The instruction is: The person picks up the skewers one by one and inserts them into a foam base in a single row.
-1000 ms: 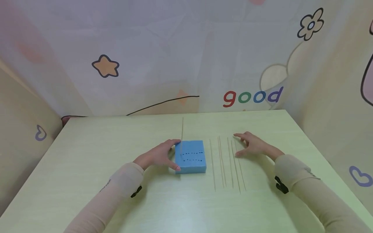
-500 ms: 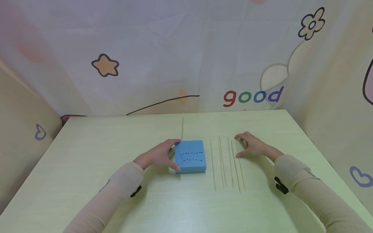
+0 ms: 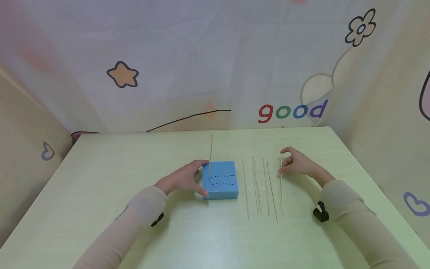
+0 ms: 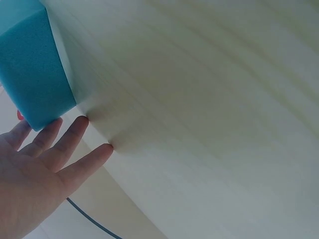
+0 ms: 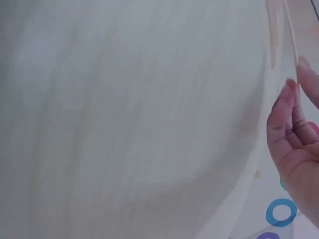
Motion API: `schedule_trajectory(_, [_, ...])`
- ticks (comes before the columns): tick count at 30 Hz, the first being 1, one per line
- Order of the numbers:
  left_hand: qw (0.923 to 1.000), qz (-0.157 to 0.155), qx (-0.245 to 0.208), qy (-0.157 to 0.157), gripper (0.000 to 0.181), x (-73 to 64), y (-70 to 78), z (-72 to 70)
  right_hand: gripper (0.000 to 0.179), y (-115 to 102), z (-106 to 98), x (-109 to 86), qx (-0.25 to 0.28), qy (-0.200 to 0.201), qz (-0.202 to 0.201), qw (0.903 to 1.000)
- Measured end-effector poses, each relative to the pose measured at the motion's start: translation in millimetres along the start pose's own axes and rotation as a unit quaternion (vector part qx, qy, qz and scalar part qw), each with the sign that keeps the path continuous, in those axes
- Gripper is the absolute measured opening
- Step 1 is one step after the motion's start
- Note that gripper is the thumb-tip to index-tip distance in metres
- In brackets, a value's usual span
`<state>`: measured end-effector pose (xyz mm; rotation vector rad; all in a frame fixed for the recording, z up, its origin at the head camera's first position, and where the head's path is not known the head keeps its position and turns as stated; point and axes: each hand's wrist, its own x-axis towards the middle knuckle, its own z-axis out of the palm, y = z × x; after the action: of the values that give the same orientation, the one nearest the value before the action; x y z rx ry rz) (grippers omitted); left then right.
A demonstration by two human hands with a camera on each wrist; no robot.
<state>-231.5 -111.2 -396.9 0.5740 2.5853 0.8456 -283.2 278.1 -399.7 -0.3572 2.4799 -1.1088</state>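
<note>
A blue foam block [image 3: 220,180] with rows of small dark holes sits mid-table, one thin wooden stick [image 3: 211,153] standing upright in its left side. My left hand [image 3: 183,178] holds the block at its left, thumb at the front corner and forefinger at the back corner. In the left wrist view, the other fingers [image 4: 70,142] spread beside the foam [image 4: 37,64]. My right hand [image 3: 297,163] pinches another thin stick [image 3: 282,190] near its far end. The right wrist view has that stick [image 5: 292,35] between thumb and fingertips.
Several thin sticks [image 3: 256,190] lie roughly parallel on the table [image 3: 111,168], right of the block. A patterned cloth [image 3: 188,56] walls the back and both sides of the table.
My right hand has closed on the rightmost stick and drawn it a little right, away from the others, turning it straighter. The left hand and block stay put.
</note>
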Motion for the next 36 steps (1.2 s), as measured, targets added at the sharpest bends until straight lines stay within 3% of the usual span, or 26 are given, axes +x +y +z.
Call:
schedule_trajectory(4, [1.0, 0.002, 0.007, 0.0, 0.107, 0.3, 1.1, 0.0, 0.066, -1.0, -6.6, -7.4, 0.061, 0.026, -0.007, 0.9978])
schedule_trajectory(11, [0.9999, 0.002, 0.012, 0.001, 0.107, 0.1, 0.1, -0.7, 0.063, -10.7, -9.3, -16.9, 0.094, 0.1, -0.052, 0.9892])
schedule_trajectory(23, [0.9999, 0.011, 0.006, 0.002, 0.106, 1.3, -0.5, 0.8, 0.067, -38.4, -1.9, -28.0, 0.068, 0.193, -0.071, 0.9762])
schedule_trajectory(36, [0.9999, 0.013, 0.004, 0.002, 0.106, 0.9, -0.4, 0.9, 0.065, -70.0, 15.4, -33.7, 0.044, 0.253, -0.154, 0.9542])
